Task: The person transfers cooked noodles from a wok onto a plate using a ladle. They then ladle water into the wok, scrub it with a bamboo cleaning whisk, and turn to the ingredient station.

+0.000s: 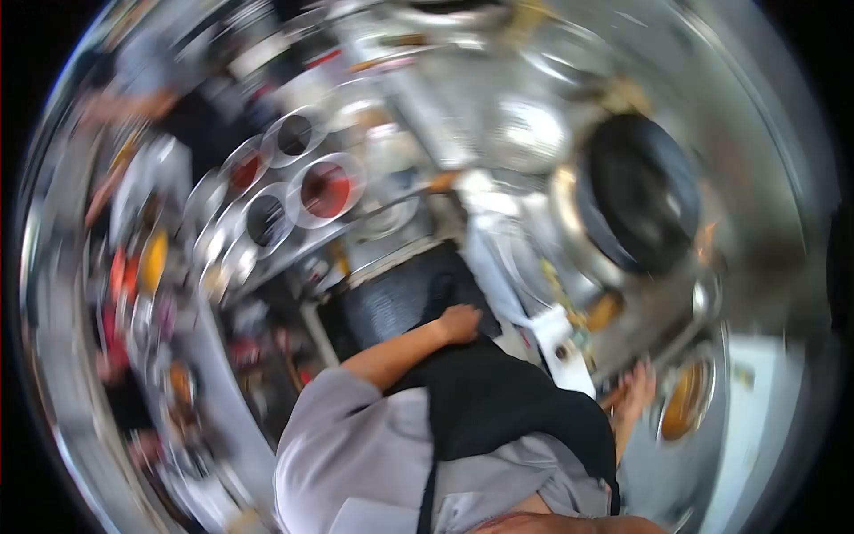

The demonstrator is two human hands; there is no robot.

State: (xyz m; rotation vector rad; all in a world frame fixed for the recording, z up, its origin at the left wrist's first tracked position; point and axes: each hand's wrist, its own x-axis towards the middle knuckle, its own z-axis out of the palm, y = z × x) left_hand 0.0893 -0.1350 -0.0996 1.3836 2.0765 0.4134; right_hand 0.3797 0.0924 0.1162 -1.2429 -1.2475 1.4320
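My left hand hangs in front of the black apron, above the dark floor; its fingers look curled, and I cannot make out anything in them. On the right, my right hand is beside the counter edge, near a metal bowl of orange-brown food. Its fingers are blurred, and what they touch is unclear. A white cloth or paper with a dark spot lies between the two hands. Further up, a large black wok rests tilted on the stove, with a small flame at its right.
Round metal containers, one with red contents, stand on the counter at the left. A metal strainer or bowl is at the top. Another person in a cap is at the upper left. Several trays and bowls of food line the left side.
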